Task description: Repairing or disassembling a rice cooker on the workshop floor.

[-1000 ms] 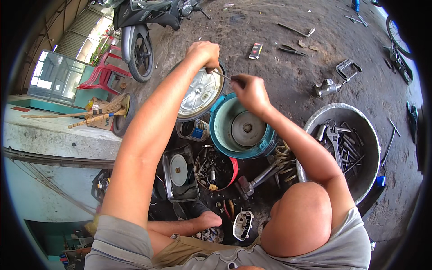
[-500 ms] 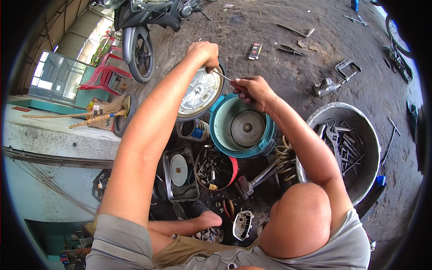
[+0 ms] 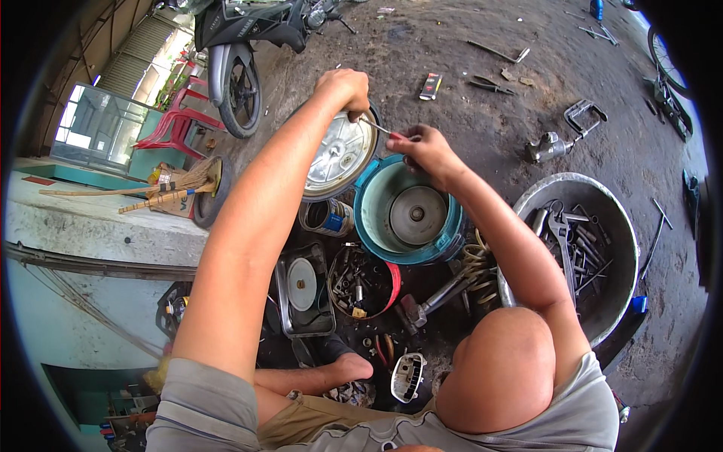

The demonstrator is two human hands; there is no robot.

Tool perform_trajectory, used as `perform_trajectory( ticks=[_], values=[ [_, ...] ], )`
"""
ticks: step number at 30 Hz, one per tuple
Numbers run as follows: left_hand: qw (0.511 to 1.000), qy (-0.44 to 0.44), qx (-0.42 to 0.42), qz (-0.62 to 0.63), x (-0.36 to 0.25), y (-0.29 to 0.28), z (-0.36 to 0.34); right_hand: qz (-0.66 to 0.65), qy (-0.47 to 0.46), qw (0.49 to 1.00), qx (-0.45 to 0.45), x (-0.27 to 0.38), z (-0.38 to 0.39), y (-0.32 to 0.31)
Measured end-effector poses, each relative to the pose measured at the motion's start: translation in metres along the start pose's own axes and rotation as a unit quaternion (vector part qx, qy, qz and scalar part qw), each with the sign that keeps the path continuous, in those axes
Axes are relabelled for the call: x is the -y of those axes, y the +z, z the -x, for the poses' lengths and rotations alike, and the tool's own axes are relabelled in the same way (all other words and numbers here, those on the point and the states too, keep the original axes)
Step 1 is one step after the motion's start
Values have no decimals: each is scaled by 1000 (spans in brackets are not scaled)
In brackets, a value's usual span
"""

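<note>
My left hand (image 3: 345, 90) curls over the upper rim of a round metal lid (image 3: 337, 154) and holds it tilted on its edge; its fingertips are partly hidden. In my right hand (image 3: 431, 157) is a thin screwdriver (image 3: 396, 137) with a red handle, pinched between thumb and fingers. Its shaft points left to the lid's rim beside my left fingers; whether the tip touches the rim I cannot tell. Just below my right hand stands an open teal round tub (image 3: 363, 226), a metal disc (image 3: 417, 215) at its bottom.
A large grey basin of tools (image 3: 633, 241) lies right. Near the tub are a can (image 3: 331, 218), a metal tray (image 3: 320, 322), a red-rimmed bowl of parts (image 3: 395, 282) and a hammer (image 3: 414, 310). Pliers (image 3: 493, 85) lie beyond; a motorcycle (image 3: 241, 83) stands far left.
The right fingers have shifted on the screwdriver, and more of its red handle shows. My left hand keeps its hold on the lid. The whole view has moved slightly.
</note>
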State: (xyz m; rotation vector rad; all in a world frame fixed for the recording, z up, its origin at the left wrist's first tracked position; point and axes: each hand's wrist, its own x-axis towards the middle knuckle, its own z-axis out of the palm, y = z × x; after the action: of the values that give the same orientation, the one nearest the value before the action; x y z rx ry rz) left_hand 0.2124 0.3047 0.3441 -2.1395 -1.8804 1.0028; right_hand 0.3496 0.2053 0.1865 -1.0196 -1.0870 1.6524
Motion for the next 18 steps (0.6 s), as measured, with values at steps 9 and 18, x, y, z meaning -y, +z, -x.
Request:
perform_trajectory(
  ticks=[9, 18],
  values=[
    [1000, 9, -3, 10, -2, -2, 2, -162, 118, 979, 37, -15, -7, -9],
    [994, 48, -101, 3, 4, 9, 13, 58, -51, 994, -80, -13, 3, 2]
  ],
)
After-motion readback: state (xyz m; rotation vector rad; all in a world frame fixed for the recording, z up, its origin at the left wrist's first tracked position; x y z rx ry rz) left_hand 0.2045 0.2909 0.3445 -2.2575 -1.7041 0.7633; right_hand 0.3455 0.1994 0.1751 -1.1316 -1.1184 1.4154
